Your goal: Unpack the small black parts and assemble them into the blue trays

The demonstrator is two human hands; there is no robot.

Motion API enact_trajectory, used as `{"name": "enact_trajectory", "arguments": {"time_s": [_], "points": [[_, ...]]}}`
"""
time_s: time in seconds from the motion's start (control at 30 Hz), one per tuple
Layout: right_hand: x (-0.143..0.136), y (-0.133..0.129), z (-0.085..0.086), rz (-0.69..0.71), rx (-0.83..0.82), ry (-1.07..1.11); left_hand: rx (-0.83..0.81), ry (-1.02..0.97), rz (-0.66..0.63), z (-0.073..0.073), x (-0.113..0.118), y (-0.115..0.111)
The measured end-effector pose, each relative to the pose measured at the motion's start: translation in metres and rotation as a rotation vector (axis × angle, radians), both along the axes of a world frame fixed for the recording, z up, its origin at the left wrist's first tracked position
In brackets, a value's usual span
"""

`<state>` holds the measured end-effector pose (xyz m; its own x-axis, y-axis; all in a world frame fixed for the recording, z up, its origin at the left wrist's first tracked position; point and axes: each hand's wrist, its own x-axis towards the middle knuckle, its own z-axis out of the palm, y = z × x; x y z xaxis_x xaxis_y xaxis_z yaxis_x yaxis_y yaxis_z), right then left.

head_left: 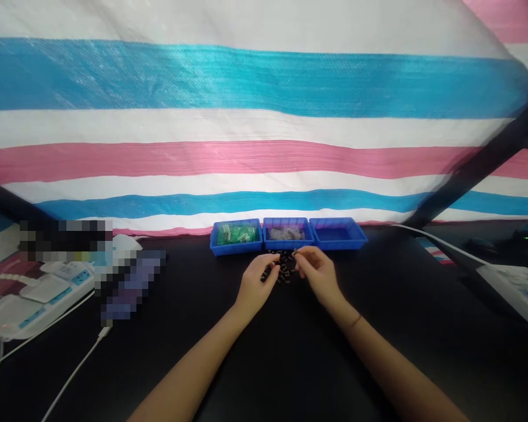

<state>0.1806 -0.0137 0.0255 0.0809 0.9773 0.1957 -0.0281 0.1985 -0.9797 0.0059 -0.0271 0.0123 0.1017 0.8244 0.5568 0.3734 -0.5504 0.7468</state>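
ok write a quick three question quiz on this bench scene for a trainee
1. How many blue trays stand in the row?
2. True or false: the green items lie in the leftmost tray.
3. Where is the pile of small dark pieces?
a) in the rightmost tray
b) on the black table, by the left hand and right hand
c) on a power strip

Key: 1. three; 2. true; 3. b
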Motion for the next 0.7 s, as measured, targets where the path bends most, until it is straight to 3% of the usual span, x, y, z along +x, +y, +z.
{"name": "enact_trajectory", "arguments": {"time_s": [0.1,0.27,0.5,0.7], "points": [[0.021,0.019,-0.002,-0.233,0.044,0.042,-0.012,0.054,0.056,-0.001,-0.008,0.007],[0.04,0.029,-0.007,-0.281,-0.008,0.108,-0.071,0.326,0.09,-0.01,-0.032,0.026],[0.023,0.015,-0.018,-0.139,-0.021,-0.029,-0.126,0.521,0.001,-0.013,-0.046,0.031],[0.009,0.005,-0.025,0.014,-0.007,-0.182,-0.114,0.488,-0.037,-0.015,-0.047,0.034]]}}
